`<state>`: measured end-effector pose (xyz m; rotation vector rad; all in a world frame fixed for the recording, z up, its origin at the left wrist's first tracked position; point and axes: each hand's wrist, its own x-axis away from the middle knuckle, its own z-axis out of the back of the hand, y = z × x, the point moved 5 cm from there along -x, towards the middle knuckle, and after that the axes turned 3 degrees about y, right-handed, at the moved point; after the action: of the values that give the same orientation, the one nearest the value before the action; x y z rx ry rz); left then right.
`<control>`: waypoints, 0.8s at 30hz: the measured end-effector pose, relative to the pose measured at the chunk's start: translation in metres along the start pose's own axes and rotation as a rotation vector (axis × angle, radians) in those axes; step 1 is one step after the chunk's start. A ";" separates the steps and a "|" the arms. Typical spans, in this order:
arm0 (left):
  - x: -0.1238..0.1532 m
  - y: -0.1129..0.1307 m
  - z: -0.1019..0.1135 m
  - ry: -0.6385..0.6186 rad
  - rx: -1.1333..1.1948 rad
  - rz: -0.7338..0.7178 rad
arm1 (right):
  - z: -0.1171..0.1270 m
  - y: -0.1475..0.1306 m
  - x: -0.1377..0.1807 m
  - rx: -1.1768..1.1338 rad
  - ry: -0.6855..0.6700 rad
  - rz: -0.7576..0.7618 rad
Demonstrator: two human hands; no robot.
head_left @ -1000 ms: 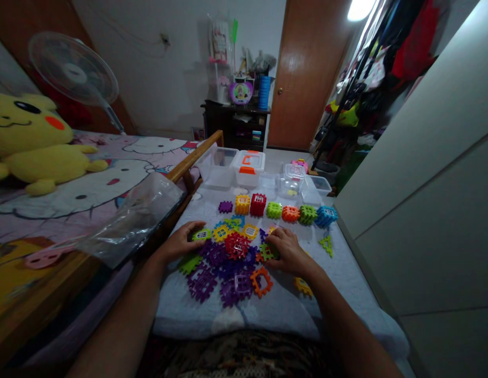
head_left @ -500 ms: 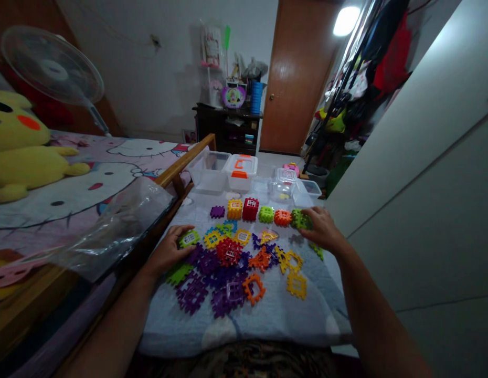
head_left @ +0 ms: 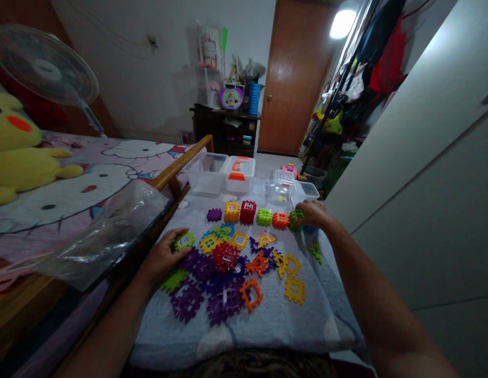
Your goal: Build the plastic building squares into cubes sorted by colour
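Observation:
My left hand [head_left: 167,253] is closed on a light green interlocking block [head_left: 184,241] with a white window, at the left of the pile. My right hand [head_left: 314,212] grips a darker green block [head_left: 296,220] at the right end of a row. Left of it in that row stand an orange block [head_left: 280,220], a light green block [head_left: 264,217], a red block [head_left: 248,212], a yellow block [head_left: 232,211] and a flat purple piece [head_left: 214,214]. Nearer me lie loose purple pieces [head_left: 224,303], a red piece [head_left: 225,256] and several yellow and orange ones.
Clear plastic boxes [head_left: 207,181] stand along the far edge of the cloth-covered table [head_left: 267,336], one with an orange-handled lid [head_left: 238,167]. A wooden bed rail [head_left: 181,165] and a plastic bag [head_left: 106,233] are at the left. A white cabinet [head_left: 433,210] borders the right.
The view has shifted slightly. My right hand has drawn the green block close beside the orange one, and a green triangular piece below it shows more fully. My left hand keeps its hold.

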<state>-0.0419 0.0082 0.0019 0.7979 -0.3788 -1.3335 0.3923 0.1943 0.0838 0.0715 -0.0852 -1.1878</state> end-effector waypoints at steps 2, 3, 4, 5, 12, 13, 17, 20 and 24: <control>0.000 0.000 0.000 0.001 -0.004 -0.002 | -0.003 -0.001 -0.001 0.009 -0.013 0.005; 0.000 0.001 0.000 0.002 -0.003 -0.004 | -0.005 -0.002 -0.002 0.013 -0.019 0.005; 0.000 0.001 0.001 0.005 -0.002 -0.009 | -0.006 -0.001 -0.002 0.016 -0.023 0.002; 0.001 0.001 0.001 0.008 0.000 -0.014 | -0.006 -0.001 -0.002 0.016 -0.024 -0.005; 0.002 0.005 0.001 -0.017 0.015 -0.012 | 0.021 -0.010 0.037 -0.153 0.243 -0.035; 0.002 0.007 0.002 -0.014 0.016 -0.015 | 0.024 -0.018 0.048 -0.222 0.281 -0.003; 0.003 0.012 0.003 -0.005 0.031 -0.046 | 0.010 -0.057 0.086 -0.530 0.273 0.124; 0.003 0.010 0.001 -0.012 0.036 -0.065 | -0.016 -0.076 0.097 -0.609 0.232 0.126; 0.002 0.003 -0.003 0.000 0.041 -0.071 | -0.042 -0.084 0.093 -0.604 0.231 0.116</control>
<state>-0.0373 0.0070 0.0021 0.8522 -0.3820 -1.3955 0.3539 0.0774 0.0367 -0.3237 0.4665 -1.0401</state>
